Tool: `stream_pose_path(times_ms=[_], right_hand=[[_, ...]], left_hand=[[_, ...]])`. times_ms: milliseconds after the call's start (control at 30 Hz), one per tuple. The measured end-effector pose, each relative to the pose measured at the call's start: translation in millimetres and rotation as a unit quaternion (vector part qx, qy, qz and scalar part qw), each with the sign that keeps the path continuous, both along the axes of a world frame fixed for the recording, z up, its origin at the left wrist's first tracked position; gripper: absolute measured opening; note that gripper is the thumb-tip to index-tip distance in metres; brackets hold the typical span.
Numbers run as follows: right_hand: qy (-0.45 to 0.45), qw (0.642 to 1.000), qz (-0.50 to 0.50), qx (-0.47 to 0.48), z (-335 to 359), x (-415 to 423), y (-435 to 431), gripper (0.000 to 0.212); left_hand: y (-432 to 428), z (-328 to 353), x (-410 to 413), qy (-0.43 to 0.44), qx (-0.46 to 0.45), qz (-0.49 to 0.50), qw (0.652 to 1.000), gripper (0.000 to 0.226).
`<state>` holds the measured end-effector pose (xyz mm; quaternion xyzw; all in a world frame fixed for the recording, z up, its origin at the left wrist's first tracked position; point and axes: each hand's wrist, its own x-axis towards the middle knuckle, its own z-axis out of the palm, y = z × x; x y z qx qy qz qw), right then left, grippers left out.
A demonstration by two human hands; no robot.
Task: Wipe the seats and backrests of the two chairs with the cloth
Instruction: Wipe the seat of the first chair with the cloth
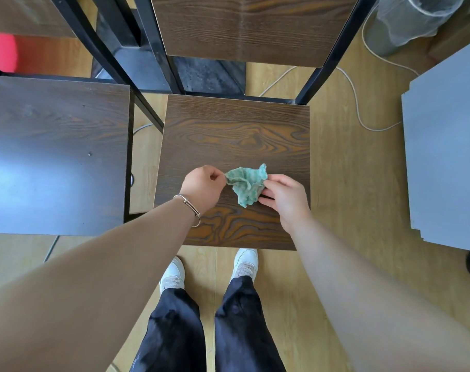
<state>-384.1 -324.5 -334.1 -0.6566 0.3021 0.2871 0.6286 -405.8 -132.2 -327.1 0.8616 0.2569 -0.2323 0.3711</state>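
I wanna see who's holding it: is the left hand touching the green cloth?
Touching. The head view shows the left hand pinching a corner of the green cloth.

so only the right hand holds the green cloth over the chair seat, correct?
No, both do: the left hand pinches one corner of the green cloth, the right hand grips the other side, over the chair seat. Head view shows it.

Bright daylight, left seat (54,157) glare, wide-angle bowing.

A white cable (356,103) snakes across the pale wood floor (349,183) beside a grey board (448,157).
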Motion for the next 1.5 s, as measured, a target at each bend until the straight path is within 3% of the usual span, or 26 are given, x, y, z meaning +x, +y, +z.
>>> stream_pose_path(times_ms=[200, 333, 400, 467, 533, 633, 733, 867, 1133, 1367, 1500], right_hand=[[0.042, 0.997, -0.055, -0.029, -10, 2, -25, 0.009], [0.051, 0.997, -0.014, -0.060, -18, 9, -29, 0.024], [0.035, 0.991, 0.047, -0.121, -20, 18, -26, 0.033], [-0.003, 0.963, 0.149, -0.224, -21, 28, -23, 0.041], [-0.045, 0.918, 0.238, -0.315, -21, 38, -19, 0.048], [-0.058, 0.886, 0.307, -0.343, -21, 52, -15, 0.038], [-0.031, 0.898, 0.309, -0.311, -17, 63, -14, 0.028], [-0.032, 0.951, 0.213, -0.220, 1, 69, -16, 0.017], [-0.142, 0.964, 0.168, -0.148, 37, 64, -26, 0.014], [-0.067, 0.955, 0.207, -0.201, -9, 14, -39, 0.025], [-0.035, 0.966, 0.149, -0.210, -23, 4, -38, 0.018]], left_hand=[[13, -13, -11, 0.029, 0.015, 0.024, 0.999, 0.020], [16, -21, -11, 0.036, 0.010, 0.044, 0.998, 0.026], [14, -22, -7, 0.047, 0.009, 0.042, 0.998, 0.037], [10, -23, -2, 0.061, 0.013, 0.034, 0.997, 0.042], [8, -27, 1, 0.069, 0.020, 0.028, 0.997, 0.029], [8, -28, 6, 0.076, 0.034, 0.013, 0.996, 0.010], [13, -22, 9, 0.056, 0.033, 0.018, 0.998, 0.018], [25, -2, 14, -0.025, 0.036, 0.035, 0.998, 0.009], [42, 16, 14, -0.192, 0.075, -0.068, 0.976, 0.012], [28, -24, -24, -0.149, 0.093, -0.141, 0.974, 0.012], [24, -37, -42, -0.105, 0.091, -0.166, 0.976, 0.018]])
